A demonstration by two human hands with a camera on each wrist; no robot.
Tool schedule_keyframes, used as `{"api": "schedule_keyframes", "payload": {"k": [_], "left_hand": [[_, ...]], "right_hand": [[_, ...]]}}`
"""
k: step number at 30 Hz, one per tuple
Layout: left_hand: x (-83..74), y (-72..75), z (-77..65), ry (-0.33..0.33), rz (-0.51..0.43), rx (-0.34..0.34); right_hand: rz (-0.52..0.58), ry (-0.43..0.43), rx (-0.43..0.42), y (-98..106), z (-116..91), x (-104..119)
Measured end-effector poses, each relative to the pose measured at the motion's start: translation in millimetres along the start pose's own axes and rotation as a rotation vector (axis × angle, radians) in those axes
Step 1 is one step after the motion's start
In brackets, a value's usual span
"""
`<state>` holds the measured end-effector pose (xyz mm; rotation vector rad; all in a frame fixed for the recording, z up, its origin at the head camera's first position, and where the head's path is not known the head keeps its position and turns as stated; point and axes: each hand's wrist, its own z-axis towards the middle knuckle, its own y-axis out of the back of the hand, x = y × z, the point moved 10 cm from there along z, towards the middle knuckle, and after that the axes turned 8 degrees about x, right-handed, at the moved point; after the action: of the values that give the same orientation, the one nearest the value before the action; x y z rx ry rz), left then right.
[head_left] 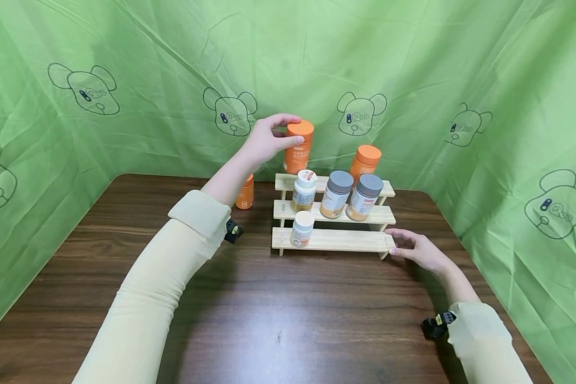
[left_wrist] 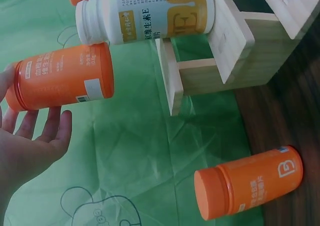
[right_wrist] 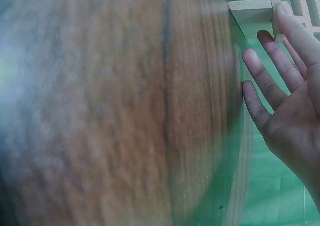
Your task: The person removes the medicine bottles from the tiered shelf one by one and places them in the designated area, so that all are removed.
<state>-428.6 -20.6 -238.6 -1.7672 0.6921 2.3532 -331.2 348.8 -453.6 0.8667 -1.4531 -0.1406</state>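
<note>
My left hand (head_left: 265, 140) grips an orange bottle (head_left: 297, 154) around its lid. The bottle is upright, its base close over the left end of the top tier of a stepped wooden display stand (head_left: 336, 240). In the left wrist view, the thumb and fingers stand on opposite sides of the orange bottle (left_wrist: 65, 78). My right hand (head_left: 420, 253) holds the right end of the stand's lowest tier, thumb at the front edge and fingers behind. In the right wrist view, the thumb of my right hand (right_wrist: 295, 96) lies against the stand (right_wrist: 255, 11), other fingers spread.
Another orange bottle (head_left: 365, 162) stands on the top tier's right. The middle tier bears a white-capped bottle (head_left: 304, 192) and two grey-lidded jars (head_left: 336, 200). A small white bottle (head_left: 302, 230) is on the lowest tier. Left of the stand, an orange bottle (head_left: 246, 196) stands on the table.
</note>
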Motion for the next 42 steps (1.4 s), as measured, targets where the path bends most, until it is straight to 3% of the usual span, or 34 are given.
{"api": "schedule_keyframes", "payload": {"k": [9,15,19,30,42], "left_hand": [[4.4,9.4,-12.9,0.006,0.041,-0.019],[7.2,17.3,-26.1,0.021,0.050,-0.021],[13.6,24.0,-34.0,0.039,0.047,-0.020],[32.1,38.7,-46.7,0.014,0.050,-0.031],[42.5,56.9,-64.5,-0.010,0.097,-0.047]], "right_hand": [[-0.044,0.024,-0.005,1,0,-2],[-0.039,0.027,-0.001,-2,-2,13],[-0.045,0.029,-0.004,0,1,3],[-0.071,0.023,-0.013,3,1,-1],[-0.080,0.018,-0.025,4,1,-1]]}}
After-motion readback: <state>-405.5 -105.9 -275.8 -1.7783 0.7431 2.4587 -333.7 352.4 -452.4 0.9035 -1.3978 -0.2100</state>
